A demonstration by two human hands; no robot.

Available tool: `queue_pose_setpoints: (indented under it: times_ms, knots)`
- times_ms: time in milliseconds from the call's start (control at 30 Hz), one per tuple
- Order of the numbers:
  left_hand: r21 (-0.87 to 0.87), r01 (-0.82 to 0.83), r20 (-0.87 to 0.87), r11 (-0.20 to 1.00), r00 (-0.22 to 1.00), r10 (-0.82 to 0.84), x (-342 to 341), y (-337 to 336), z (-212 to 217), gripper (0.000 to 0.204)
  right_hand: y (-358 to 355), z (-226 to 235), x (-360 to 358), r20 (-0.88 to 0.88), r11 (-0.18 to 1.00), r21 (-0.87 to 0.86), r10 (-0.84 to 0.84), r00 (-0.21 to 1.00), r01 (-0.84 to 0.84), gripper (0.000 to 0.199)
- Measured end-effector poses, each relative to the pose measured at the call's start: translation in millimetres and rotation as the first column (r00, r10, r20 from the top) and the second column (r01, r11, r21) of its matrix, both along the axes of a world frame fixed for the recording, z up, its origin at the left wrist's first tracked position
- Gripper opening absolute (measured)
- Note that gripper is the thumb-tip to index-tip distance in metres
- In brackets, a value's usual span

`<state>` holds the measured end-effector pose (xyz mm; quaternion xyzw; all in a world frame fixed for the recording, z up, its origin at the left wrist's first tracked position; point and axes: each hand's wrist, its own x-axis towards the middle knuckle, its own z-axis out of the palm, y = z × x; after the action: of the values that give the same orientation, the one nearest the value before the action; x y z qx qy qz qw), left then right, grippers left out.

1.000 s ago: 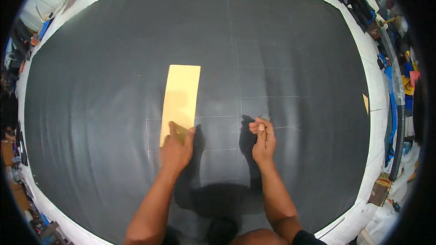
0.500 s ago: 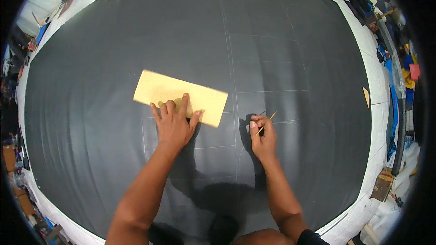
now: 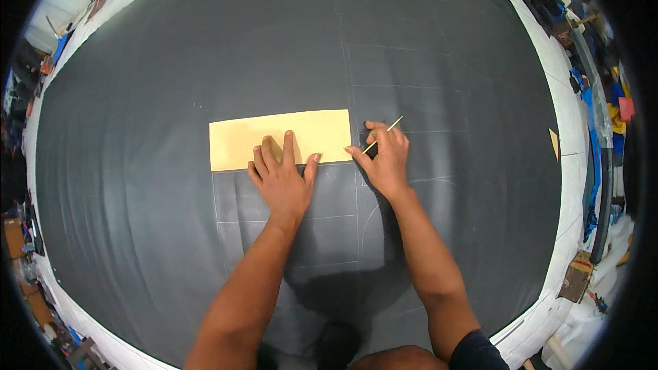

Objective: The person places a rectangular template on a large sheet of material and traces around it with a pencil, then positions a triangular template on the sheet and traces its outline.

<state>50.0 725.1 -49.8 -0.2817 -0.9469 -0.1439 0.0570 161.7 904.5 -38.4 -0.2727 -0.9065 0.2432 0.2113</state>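
A yellow rectangular card point(image 3: 240, 140) lies nearly level on a large black sheet point(image 3: 137, 96). My left hand point(image 3: 282, 175) rests on its lower part with fingers spread, pressing it flat. Its right edge sits beside a long pale line drawn on the sheet. My right hand point(image 3: 385, 161) is closed around a thin, light-coloured stick point(image 3: 393, 125), slanting up to the right; its thumb touches the card's lower right corner. Below the card, pale drawn lines form a stack of rectangles, and more rectangles run up the right side of the long line.
White tiled floor point(image 3: 558, 233) borders the sheet. At the right lie a dark tube point(image 3: 605, 199), blue material and mixed clutter. Another yellow piece point(image 3: 554, 145) lies at the sheet's right edge. Brown boxes point(image 3: 14, 238) stand at the far left.
The card has turned from a tilt to nearly level, its right end rising to the long line. My right hand has moved up and left to the card's corner with the stick.
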Motion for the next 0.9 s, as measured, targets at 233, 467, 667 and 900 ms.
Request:
queue_pose_setpoints:
  times_ms: [233, 467, 667, 900]
  knots:
    - [0.021, 0.024, 0.015, 0.999, 1.0, -0.024, -2.5, -6.5, 3.4, 0.074, 4.0, -7.8, 3.1, -0.081, 1.0, -0.022, 0.018, 0.997, -0.02, 0.048]
    - [0.031, 0.017, 0.069, 0.999, 0.997, -0.019, -3.2, -6.1, 5.1, 0.074, 4.4, -7.4, 2.5, -0.073, 1.0, -0.017, 0.01, 0.997, -0.011, 0.051]
    - [0.035, 0.032, 0.089, 0.999, 0.995, -0.035, -3.3, -7.1, 6.7, 0.073, 3.7, -7.7, 3.1, -0.093, 0.999, -0.047, 0.005, 0.996, -0.009, 0.059]
    - [0.182, 0.017, 0.018, 0.983, 1.0, -0.021, -23.2, -35.2, 11.8, 0.062, 5.1, -11.3, 3.9, -0.089, 1.0, 0.004, 0.02, 0.996, -0.02, 0.05]
